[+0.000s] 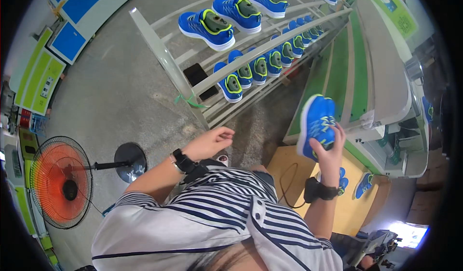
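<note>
My right hand (pixel 330 148) grips blue sneakers (pixel 318 121) with white soles and yellow-green trim, toes pointing away from me. Two rounded toes show side by side, so it looks like a pair held together. The fingers wrap round the heel end. In front of my body, my left hand (pixel 214 142) hangs with loosely bent fingers and nothing in it. A grey metal rack (pixel 161 54) stands ahead. Its upper level carries several blue sneakers (pixel 205 27), and a row of similar sneakers (pixel 259 69) fills the lower level.
On my left stands an orange-centred fan (pixel 62 184) with a round black base (pixel 130 161). A green and white machine (pixel 354 63) curves along the right. Below it, a wooden surface (pixel 354 210) holds a few more blue sneakers (pixel 364 185). A black flat object (pixel 200 80) lies on the rack.
</note>
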A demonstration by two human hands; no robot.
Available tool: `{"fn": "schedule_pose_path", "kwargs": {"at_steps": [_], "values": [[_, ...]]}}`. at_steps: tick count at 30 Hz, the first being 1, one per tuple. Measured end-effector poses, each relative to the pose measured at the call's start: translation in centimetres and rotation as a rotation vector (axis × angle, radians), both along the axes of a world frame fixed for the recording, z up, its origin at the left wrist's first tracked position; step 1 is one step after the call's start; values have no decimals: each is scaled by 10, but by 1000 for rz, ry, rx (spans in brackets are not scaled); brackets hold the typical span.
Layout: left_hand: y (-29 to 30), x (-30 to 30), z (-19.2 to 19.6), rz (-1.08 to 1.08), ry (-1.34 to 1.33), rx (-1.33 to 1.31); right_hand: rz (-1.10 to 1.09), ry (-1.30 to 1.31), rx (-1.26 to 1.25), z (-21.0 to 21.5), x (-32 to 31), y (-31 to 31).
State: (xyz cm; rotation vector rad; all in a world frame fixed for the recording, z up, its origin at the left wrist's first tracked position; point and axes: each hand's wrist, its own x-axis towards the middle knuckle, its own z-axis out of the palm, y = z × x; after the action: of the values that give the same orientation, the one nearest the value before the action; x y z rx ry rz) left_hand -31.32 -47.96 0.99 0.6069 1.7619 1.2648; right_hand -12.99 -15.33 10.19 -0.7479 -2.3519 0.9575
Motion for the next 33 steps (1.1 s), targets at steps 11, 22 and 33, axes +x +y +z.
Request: {"fn": "schedule_pose_path", "kwargs": {"at_steps": [11,22,33], "values": [[14,-25,30,157,21,18,206,157,203,72,-166,94],[130,-75,44,226,8,51,335,-15,482,132,-447,334],[173,-98,46,233,-116,18,143,80,523,72,-504,349]]}}
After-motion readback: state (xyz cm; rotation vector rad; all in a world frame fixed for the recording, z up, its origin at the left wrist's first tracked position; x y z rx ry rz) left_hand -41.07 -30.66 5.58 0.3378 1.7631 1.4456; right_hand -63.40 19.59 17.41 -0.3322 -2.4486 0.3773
